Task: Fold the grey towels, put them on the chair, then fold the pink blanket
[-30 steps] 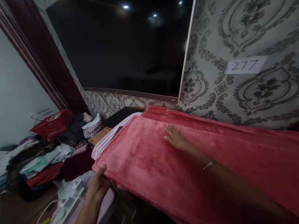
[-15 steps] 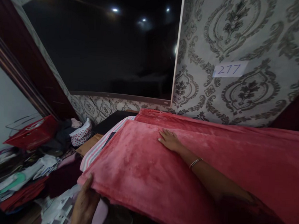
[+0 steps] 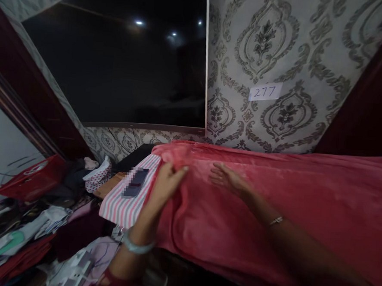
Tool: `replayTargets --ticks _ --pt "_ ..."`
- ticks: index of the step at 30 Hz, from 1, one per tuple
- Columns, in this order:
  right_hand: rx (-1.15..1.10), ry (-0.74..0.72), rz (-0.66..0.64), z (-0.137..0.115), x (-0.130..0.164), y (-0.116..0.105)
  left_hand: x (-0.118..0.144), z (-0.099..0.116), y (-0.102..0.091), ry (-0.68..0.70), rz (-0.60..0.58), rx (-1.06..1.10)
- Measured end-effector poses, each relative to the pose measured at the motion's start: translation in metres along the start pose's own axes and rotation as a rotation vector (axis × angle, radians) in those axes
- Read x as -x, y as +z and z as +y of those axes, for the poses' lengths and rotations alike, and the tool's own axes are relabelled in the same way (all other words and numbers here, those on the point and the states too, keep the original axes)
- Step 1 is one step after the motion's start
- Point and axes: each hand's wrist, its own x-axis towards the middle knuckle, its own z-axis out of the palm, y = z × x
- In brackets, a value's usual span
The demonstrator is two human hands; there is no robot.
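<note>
A plush red blanket (image 3: 270, 221) is spread across the surface in front of me, with its left end turned up and bunched. My left hand (image 3: 168, 182) is closed on that end; its thumb shows, while the other fingers are partly lost against the fabric. Farther right, my right hand (image 3: 226, 177) is just over or touching the blanket, fingers apart and slightly curled, holding nothing. Left of the blanket, a striped pink, grey and white cloth (image 3: 119, 207) is uncovered. On it lies a dark phone-like object (image 3: 136, 185), partly pixelated.
A large dark television (image 3: 127, 70) hangs on the patterned wall behind, beside a paper marked 277 (image 3: 265, 92). Heaped clothes (image 3: 26, 232) and a red bag (image 3: 30, 176) fill the left side. A white device (image 3: 76, 272) sits below the striped cloth.
My left hand has moved right and away from me, folding the blanket's left end over and exposing the striped cloth and dark object. My right hand has come off its flat press.
</note>
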Motion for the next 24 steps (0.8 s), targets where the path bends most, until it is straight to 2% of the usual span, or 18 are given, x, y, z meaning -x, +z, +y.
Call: replayTargets --ticks 3,5,7,9,11,13,17,21,24 --pt "-0.315 0.074 -0.016 0.008 0.045 -0.032 0.024 -0.01 0.066 0.271 -0.41 -0.32" --pt "-0.417 0.103 -0.008 0.019 0.073 -0.047 0.049 -0.022 0.097 0.343 -0.687 -0.511" --pt "-0.527 0.126 -0.01 0.032 0.094 -0.054 0.072 -0.035 0.114 0.351 -0.891 -0.677" --pt "-0.634 0.144 0.003 0.044 0.107 -0.054 0.088 -0.044 0.119 0.359 -0.977 -0.791" --pt "-0.694 0.143 0.067 0.052 0.11 -0.047 0.097 -0.049 0.117 0.376 -0.973 -0.848" --pt "-0.692 0.134 0.191 0.054 0.104 -0.039 0.099 -0.05 0.113 0.381 -0.936 -0.864" --pt "-0.562 0.118 0.388 0.04 0.07 -0.031 0.094 -0.046 0.105 0.363 -0.815 -0.822" --pt "-0.375 -0.059 0.52 0.023 0.046 -0.047 0.09 -0.04 0.108 0.456 -0.657 -0.731" --pt "-0.238 -0.236 0.622 0.031 0.065 -0.063 0.097 -0.04 0.118 0.552 -0.665 -0.696"
